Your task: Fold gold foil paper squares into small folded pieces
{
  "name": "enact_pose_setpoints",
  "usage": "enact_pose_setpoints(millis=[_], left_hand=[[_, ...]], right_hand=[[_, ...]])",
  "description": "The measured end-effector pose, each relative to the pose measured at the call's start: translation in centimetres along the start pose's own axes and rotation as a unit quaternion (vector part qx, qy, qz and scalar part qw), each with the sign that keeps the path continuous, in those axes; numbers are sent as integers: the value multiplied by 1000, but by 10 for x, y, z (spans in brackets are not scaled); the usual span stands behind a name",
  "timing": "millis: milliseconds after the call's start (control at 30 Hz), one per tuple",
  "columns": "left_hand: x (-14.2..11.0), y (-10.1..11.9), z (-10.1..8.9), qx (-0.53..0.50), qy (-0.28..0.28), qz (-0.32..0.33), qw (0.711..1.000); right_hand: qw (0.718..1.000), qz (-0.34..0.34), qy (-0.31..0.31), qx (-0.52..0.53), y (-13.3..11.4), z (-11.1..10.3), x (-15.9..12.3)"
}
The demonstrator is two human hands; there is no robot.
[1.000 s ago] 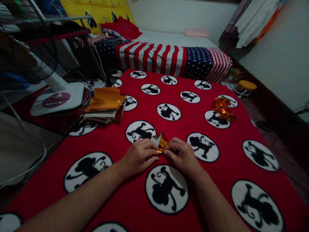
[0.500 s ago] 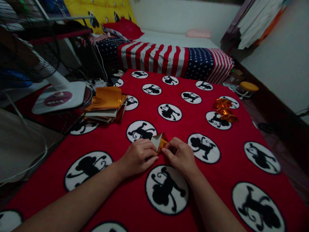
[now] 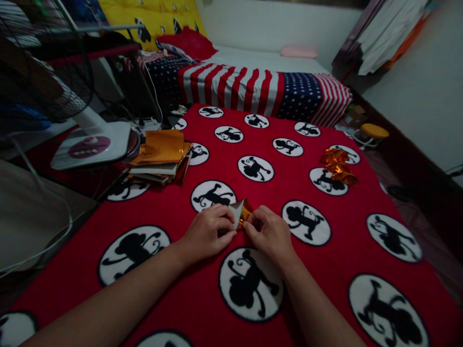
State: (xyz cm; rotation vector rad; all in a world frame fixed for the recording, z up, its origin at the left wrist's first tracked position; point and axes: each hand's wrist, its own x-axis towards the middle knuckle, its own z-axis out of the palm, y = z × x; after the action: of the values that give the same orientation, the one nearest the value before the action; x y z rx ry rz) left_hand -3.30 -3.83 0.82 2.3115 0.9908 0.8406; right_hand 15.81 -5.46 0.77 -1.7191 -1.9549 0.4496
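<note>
Between my hands, a small piece of gold foil paper (image 3: 245, 212) with a pale grey back is partly folded, its far corner standing up off the red cloth (image 3: 231, 188). My left hand (image 3: 213, 227) is closed on the paper's pale left part, thumb along the near edge. My right hand (image 3: 269, 233) pinches the shiny gold right side between thumb and fingers. The fingertips hide part of the folds. Both forearms rest low over the cloth, which is printed with black monkeys in white circles.
A stack of gold foil sheets (image 3: 162, 152) lies at the left edge of the cloth, beside a fan's white base (image 3: 94, 144). Crumpled or folded gold foil pieces (image 3: 338, 166) lie at the right. Behind stands a bed with a striped, starred cover (image 3: 231, 86); a yellow stool (image 3: 374, 130) is at right.
The view has shifted very slightly. My hands stay on the foil paper, and its gold side shows a little more, with brighter glints.
</note>
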Motion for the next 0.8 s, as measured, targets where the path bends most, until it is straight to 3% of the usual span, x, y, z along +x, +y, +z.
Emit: enact_pose_setpoints(millis=[133, 267, 567, 800], left_hand=[[2, 2, -1, -52, -2, -69, 996], [4, 3, 0, -77, 0, -87, 993], [-2, -1, 0, 16, -22, 40, 999], [-2, 0, -3, 26, -35, 48, 998]], right_hand=[[1000, 4, -3, -2, -1, -1, 0], [1000, 9, -13, -6, -2, -1, 1], [1000, 17, -18, -19, -5, -3, 1], [999, 24, -19, -30, -8, -4, -1]])
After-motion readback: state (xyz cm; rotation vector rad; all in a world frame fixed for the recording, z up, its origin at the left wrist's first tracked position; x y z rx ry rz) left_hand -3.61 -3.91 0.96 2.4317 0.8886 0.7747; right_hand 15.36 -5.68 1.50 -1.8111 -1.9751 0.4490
